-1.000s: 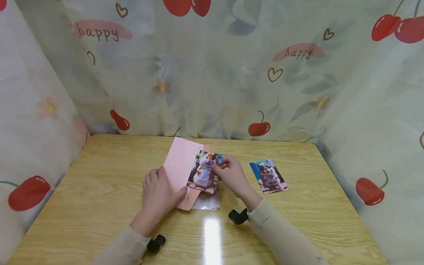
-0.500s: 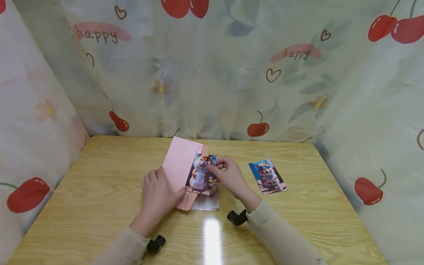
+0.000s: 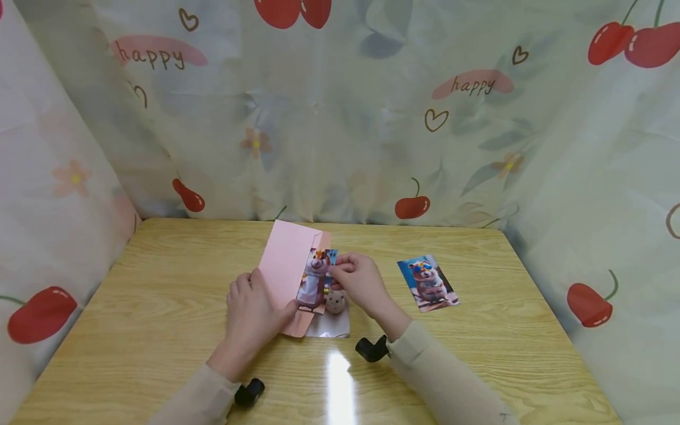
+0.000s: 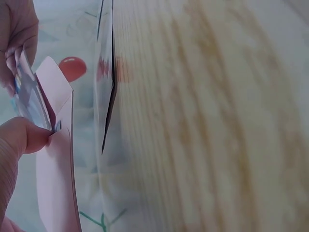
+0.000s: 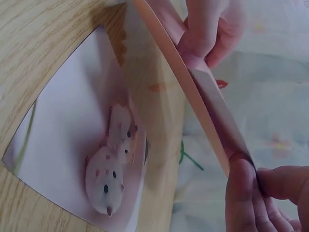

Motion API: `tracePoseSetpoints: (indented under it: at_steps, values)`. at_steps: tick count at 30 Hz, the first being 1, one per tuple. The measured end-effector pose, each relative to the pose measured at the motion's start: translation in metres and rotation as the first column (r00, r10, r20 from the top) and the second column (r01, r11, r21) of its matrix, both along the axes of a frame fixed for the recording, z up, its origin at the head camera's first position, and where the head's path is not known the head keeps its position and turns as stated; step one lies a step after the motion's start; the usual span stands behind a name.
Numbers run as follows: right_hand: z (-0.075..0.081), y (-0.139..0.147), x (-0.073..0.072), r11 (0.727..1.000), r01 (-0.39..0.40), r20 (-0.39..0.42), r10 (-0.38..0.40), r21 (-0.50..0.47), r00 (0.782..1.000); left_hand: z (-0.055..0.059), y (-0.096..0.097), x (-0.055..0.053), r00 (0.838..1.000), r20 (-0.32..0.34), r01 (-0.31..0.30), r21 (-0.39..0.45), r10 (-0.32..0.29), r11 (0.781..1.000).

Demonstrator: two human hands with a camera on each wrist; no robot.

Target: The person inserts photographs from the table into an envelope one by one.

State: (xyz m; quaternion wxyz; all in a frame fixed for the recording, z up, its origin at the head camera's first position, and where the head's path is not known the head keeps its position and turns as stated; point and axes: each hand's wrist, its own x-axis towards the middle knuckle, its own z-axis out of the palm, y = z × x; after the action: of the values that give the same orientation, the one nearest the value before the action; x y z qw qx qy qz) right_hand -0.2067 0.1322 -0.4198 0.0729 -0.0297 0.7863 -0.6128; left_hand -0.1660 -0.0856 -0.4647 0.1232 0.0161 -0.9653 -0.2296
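My left hand (image 3: 252,319) grips a pink envelope (image 3: 287,254) by its near left side, the thumb at the opening. In the left wrist view that thumb presses at the mouth beside the photo's edge. Between thumb and fingers my right hand (image 3: 365,286) pinches a photo (image 3: 312,283) of a hamster in a white apron by its right edge. The photo's left part is hidden inside the envelope. The open flap (image 5: 186,87) shows in the right wrist view. Under them, a second photo (image 5: 67,130) showing two small hamsters lies on the table.
Right of my right hand, a photo (image 3: 427,283) of a hamster in blue sunglasses lies flat on the wooden table (image 3: 159,307). A cherry-patterned curtain (image 3: 340,147) closes off the back and both sides. Black wrist cameras (image 3: 249,392) sit at both cuffs.
My right hand has moved left, sliding the apron hamster photo deeper into the envelope. More of the photo on the table shows now. The left hand keeps its grip in place.
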Motion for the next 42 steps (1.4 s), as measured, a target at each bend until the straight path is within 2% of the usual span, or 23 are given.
tracePoseSetpoints:
  at_steps: [7,16,27,35,42]
  values:
    - [-0.002,-0.004,-0.003,0.993,0.049,0.013,-0.051,0.107,0.999,0.003,-0.001,0.001,0.998,0.062,-0.003,0.033,0.001,0.999]
    - [-0.020,-0.016,-0.010,0.994,0.085,0.037,-0.088,0.076,0.995,0.007,0.002,0.002,0.987,0.163,-0.010,0.121,-0.010,0.993]
    - [-0.032,-0.026,-0.010,0.998,0.058,0.017,-0.059,0.032,0.998,0.006,0.001,0.002,0.983,0.181,0.003,0.155,-0.031,0.988]
    - [-0.036,-0.035,-0.010,0.997,0.049,0.026,-0.050,0.056,0.998,0.007,0.004,0.003,0.982,0.185,-0.002,0.185,-0.033,0.983]
    - [-0.036,-0.038,-0.011,0.997,0.036,0.024,-0.038,0.074,0.999,0.007,0.004,0.004,0.985,0.169,-0.002,0.175,-0.028,0.985]
